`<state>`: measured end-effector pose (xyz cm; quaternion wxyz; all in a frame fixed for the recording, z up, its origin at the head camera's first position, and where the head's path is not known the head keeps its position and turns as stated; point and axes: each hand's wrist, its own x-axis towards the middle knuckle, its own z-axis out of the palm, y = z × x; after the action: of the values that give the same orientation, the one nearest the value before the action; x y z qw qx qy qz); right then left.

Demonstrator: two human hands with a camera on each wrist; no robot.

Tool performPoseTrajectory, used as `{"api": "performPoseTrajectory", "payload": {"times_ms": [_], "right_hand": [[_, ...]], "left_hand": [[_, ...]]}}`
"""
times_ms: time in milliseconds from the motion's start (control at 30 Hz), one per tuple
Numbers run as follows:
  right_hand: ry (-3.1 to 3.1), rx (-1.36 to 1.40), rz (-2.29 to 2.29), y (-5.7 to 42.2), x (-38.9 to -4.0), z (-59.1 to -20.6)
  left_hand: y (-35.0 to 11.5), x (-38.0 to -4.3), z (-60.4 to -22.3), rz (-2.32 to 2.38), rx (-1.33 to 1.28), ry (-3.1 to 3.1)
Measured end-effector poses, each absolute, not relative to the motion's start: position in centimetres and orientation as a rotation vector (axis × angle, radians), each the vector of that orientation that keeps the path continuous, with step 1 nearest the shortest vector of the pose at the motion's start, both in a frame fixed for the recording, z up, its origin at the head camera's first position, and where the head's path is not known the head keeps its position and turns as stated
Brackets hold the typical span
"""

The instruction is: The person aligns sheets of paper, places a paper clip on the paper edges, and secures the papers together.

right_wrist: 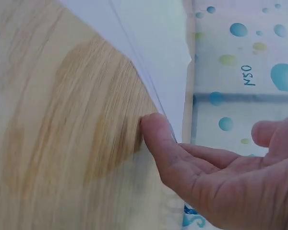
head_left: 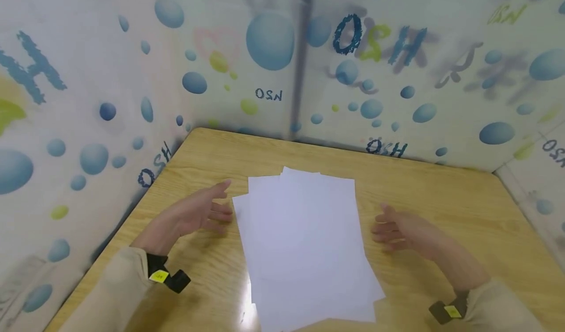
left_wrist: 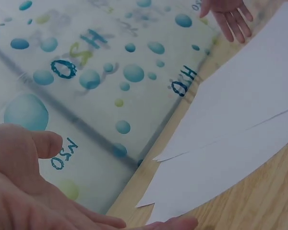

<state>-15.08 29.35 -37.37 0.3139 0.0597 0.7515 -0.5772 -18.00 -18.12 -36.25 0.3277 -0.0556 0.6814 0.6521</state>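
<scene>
Several white sheets of paper [head_left: 306, 243] lie in an uneven, fanned stack on the wooden table, their corners sticking out at different angles. To the left of the stack is my left hand [head_left: 200, 214], palm turned inward, fingers relaxed and holding nothing. On the opposite side my right hand [head_left: 408, 231] faces it the same way, fingers loosely bent, also holding nothing. In the left wrist view the paper edges [left_wrist: 221, 143] spread beyond the left fingers. From the right wrist, the sheets [right_wrist: 149, 52] appear behind the fingertips; whether they touch cannot be told.
The wooden table [head_left: 441, 190] has rounded back corners. Pale walls [head_left: 326, 101] printed with blue bubbles and lettering stand close along its back and sides. Both wrists wear black straps with small cameras [head_left: 176, 280]. A bright reflection lies on the wood beside the paper's lower left.
</scene>
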Motion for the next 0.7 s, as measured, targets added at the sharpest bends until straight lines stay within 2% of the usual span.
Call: {"api": "performPoseTrajectory", "payload": {"times_ms": [267, 700], "right_hand": [[1.409, 0.097, -1.771, 29.9, -15.8, -37.0], [1.363, 0.151, -1.782, 28.6, -16.1, -37.4]], "left_hand": [[-18.4, -17.8, -36.6, 1.839, -0.178, 1.508], [-16.3, -18.3, -37.1, 1.908, -0.161, 1.306]]}}
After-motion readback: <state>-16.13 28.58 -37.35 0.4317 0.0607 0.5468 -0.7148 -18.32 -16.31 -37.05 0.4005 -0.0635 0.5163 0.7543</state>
